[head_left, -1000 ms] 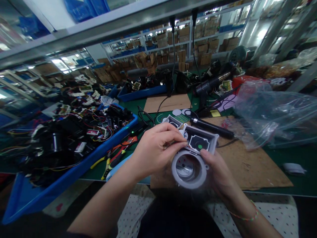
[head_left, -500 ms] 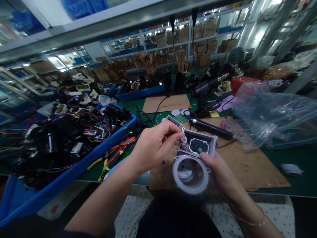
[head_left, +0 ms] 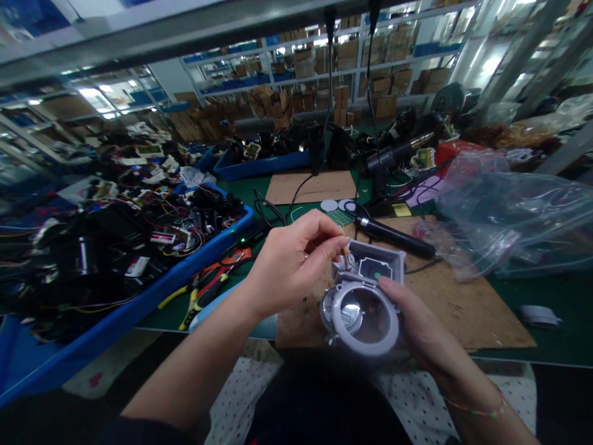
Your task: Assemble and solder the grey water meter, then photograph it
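In my right hand is a grey plastic housing, gripped by its right side with the thumb on the box rim. The housing has an open rectangular box at the top and a round clear window in a grey ring below. Inside the box lie a dark panel with a white outline and a green dot. My left hand pinches thin coloured wires at the box's left corner. Its fingertips hide the wire ends.
To the left, a blue bin holds black wired parts. Pliers lie beside it. Behind the housing are a black cylindrical tool, white discs and a heat gun. Clear plastic bags and a white ring-like piece are at right.
The housing has tilted and turned in my right hand, with its round window swinging slightly right. My left hand has stayed at the wires, drawing them up a little. The view has shifted slightly.
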Demonstrator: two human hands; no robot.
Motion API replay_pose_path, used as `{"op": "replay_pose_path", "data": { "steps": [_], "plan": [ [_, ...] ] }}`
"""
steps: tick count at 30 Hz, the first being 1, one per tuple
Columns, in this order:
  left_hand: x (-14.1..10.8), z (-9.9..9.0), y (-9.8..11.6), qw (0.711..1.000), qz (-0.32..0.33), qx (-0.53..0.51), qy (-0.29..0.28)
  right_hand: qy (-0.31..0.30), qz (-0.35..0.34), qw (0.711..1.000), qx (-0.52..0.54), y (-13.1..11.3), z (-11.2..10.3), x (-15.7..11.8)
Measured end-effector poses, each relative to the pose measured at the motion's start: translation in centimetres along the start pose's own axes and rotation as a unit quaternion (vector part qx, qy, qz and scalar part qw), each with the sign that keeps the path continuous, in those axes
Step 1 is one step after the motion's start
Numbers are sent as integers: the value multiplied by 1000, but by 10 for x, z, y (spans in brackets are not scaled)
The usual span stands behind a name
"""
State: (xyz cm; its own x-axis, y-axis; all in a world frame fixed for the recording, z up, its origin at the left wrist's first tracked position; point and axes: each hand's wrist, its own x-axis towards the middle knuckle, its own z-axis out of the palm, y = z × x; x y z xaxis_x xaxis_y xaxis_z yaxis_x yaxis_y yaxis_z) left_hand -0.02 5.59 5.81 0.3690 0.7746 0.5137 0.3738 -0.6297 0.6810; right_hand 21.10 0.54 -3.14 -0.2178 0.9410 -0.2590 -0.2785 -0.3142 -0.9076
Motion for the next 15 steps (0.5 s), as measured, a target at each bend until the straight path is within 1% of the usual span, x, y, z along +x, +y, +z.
{"op": "replay_pose_path", "data": {
  "steps": [4,8,11,13,15],
  "plan": [
    [2,8,1,1000,8,-4,2,20,-16,999,-26,5,3,6],
    [5,13,2,1000,23,-5,-12,14,-33,998,-52,3,9,11],
    [6,14,-1,999,30,3,-13,39,-17,998,-51,1,13,12],
    [6,13,-3,1000,24,-3,-9,56,-1,997,-54,3,16,13],
    [6,12,-7,1000,13,-15,-9,58,-12,996,-61,7,18,15]
  ]
}}
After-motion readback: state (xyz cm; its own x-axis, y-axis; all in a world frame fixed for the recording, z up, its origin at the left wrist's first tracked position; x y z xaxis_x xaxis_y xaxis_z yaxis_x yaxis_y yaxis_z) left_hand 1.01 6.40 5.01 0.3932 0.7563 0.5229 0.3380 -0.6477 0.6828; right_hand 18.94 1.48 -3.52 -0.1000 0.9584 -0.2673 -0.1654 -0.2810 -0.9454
